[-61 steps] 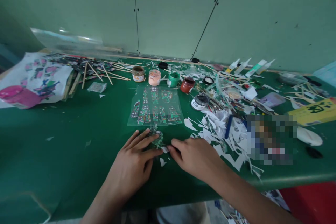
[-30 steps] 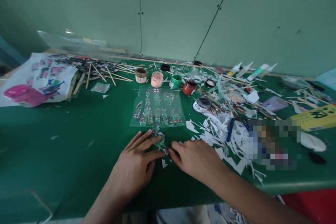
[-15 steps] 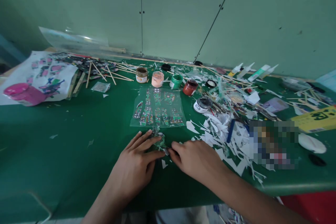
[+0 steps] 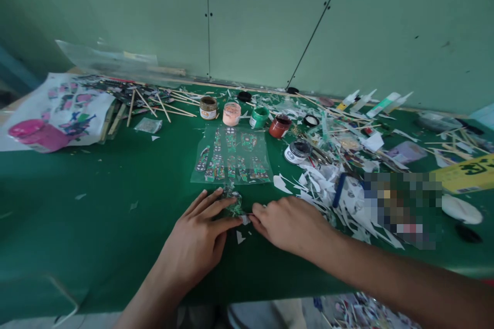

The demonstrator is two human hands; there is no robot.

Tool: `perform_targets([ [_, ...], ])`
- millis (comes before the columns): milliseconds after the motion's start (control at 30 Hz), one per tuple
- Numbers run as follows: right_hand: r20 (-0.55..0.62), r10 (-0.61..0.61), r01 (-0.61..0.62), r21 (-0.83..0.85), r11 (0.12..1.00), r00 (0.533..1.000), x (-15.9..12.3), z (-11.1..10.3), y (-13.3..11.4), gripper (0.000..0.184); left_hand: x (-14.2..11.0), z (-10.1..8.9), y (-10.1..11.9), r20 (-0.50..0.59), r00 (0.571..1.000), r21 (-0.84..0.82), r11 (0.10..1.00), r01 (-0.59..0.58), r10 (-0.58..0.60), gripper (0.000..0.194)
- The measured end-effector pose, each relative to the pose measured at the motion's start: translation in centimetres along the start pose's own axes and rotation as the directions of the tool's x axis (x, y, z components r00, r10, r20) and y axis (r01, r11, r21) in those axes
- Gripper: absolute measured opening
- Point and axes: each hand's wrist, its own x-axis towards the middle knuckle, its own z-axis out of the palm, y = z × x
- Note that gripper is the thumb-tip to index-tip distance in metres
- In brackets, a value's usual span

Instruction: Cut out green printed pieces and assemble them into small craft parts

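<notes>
My left hand (image 4: 198, 229) lies flat with fingers spread, its fingertips on a small clear piece with green and dark patterning (image 4: 235, 207). To its right, my right hand (image 4: 287, 225) is closed in a pinch at the piece's lower right edge. A thin reddish sliver shows at its fingertips; the rest of what it grips is hidden. A white scrap (image 4: 245, 220) sits between the two hands. Just beyond the fingers is a clear plastic sheet (image 4: 266, 157) bearing several green patterned cutouts. Small white scraps (image 4: 240, 237) lie below the piece.
Behind the sheet stand open paint jars: brown (image 4: 208, 109), peach (image 4: 232, 114), green (image 4: 260, 118) and dark red (image 4: 280, 127). A black paint jar (image 4: 298, 152) is nearer. White paper strips (image 4: 320, 190) heap at right. Wooden sticks (image 4: 164, 109) and a pink bottle (image 4: 36, 134) are at left.
My right hand has shifted slightly, its forearm swinging a little higher. The left hand stays almost in place on the patterned piece. The camera view has tilted slightly.
</notes>
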Motion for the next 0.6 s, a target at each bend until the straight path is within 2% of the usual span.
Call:
perform_targets([
  [367,0.062,-0.136,0.141,-0.08,0.987,0.989,0.8,-0.5,1.4,0.025,0.0,-0.1,0.1,0.016,1.0,0.015,1.0,0.005,-0.005,0.048],
  [600,0.045,-0.092,0.094,-0.06,0.994,0.995,0.4,-0.4,1.2,0.026,-0.1,-0.1,0.0,0.035,0.999,0.032,0.999,-0.001,0.0,0.046],
])
